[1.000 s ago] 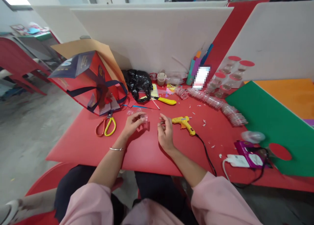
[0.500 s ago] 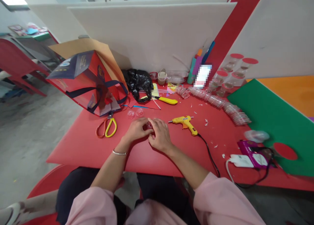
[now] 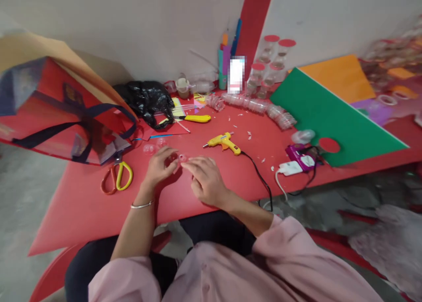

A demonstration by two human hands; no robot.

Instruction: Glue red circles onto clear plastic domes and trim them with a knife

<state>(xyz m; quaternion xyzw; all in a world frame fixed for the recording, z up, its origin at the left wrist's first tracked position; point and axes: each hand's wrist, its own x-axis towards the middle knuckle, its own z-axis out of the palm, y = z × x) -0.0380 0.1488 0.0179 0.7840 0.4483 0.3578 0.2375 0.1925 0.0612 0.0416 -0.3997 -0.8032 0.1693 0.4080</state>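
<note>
1. A small clear plastic piece (image 3: pixel 182 158) is just above or on the red table (image 3: pixel 82 209), between the two hands; take it as the middle of the clock, with twelve towards the wall.
2. At nine o'clock, the left hand (image 3: pixel 162 165) is curled, thumb and fingers gripping the piece.
3. At four, the right hand (image 3: pixel 208 179) has bent fingers, the tips meeting the piece's edge; I cannot tell whether they pinch it.
4. Two similar clear caps (image 3: pixel 149 149) lie near the left fingers, between nine and ten.
5. The yellow glue gun (image 3: pixel 222 141) lies between two and three, its nozzle pointing towards the hands.
6. The scissors (image 3: pixel 119 172) lie between eight and nine.
7. Further out, the yellow-handled knife (image 3: pixel 198 118) is at one, the black plastic bag (image 3: pixel 148 100) at eleven and a row of clear plastic cups (image 3: pixel 253 104) at two.
</note>
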